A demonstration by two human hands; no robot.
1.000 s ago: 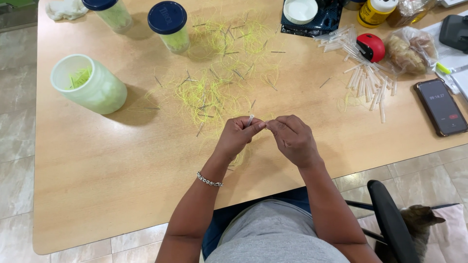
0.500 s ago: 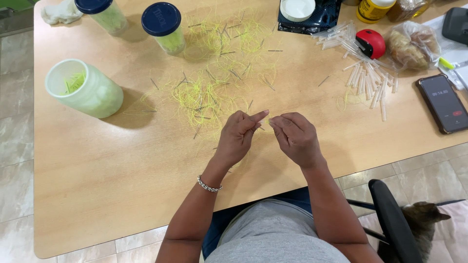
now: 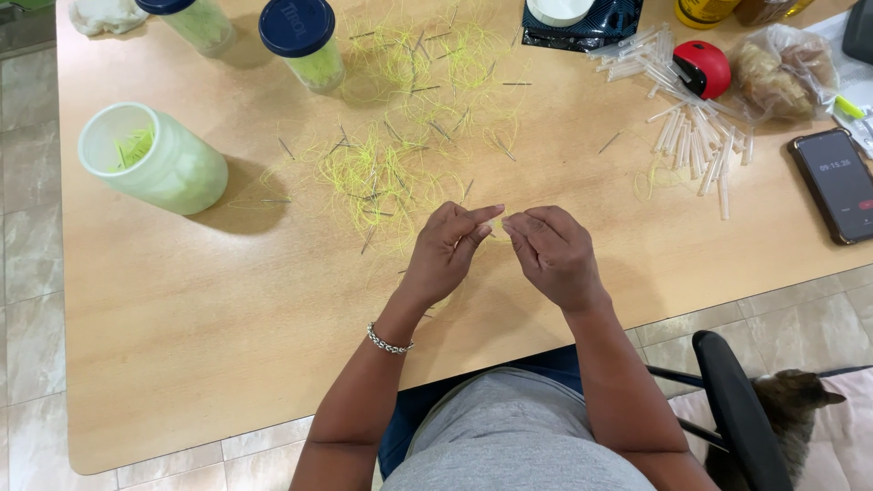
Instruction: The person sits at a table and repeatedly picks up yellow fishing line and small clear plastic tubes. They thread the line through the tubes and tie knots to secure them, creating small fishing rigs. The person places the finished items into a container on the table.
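A seated person works at a wooden worktop point(image 3: 182, 364), both hands raised just above its near edge. The left hand point(image 3: 446, 250) and right hand point(image 3: 550, 250) meet fingertip to fingertip, each with fingers pressed together in a pinch on a strand of yellow thread point(image 3: 498, 236) that barely shows between them; what else they may hold is too small to tell. A bracelet point(image 3: 389, 341) circles the left wrist.

Just beyond the hands, a loose tangle of thread point(image 3: 373, 173) spreads across the middle of the worktop, with thin dark pins point(image 3: 368, 241) scattered through it. To the left stands an open pale green jar point(image 3: 155, 159) with yellow-green strands inside. Two jars with blue lids point(image 3: 296, 27) stand at the far edge.

To the right, a heap of clear tubes point(image 3: 696, 136) lies beside a red tool point(image 3: 705, 68) and a plastic bag point(image 3: 782, 73). A phone point(image 3: 838, 182) with its screen lit rests near the right edge, well apart from the hands. A cat point(image 3: 791, 409) sits on the floor beside a black chair arm point(image 3: 732, 409).
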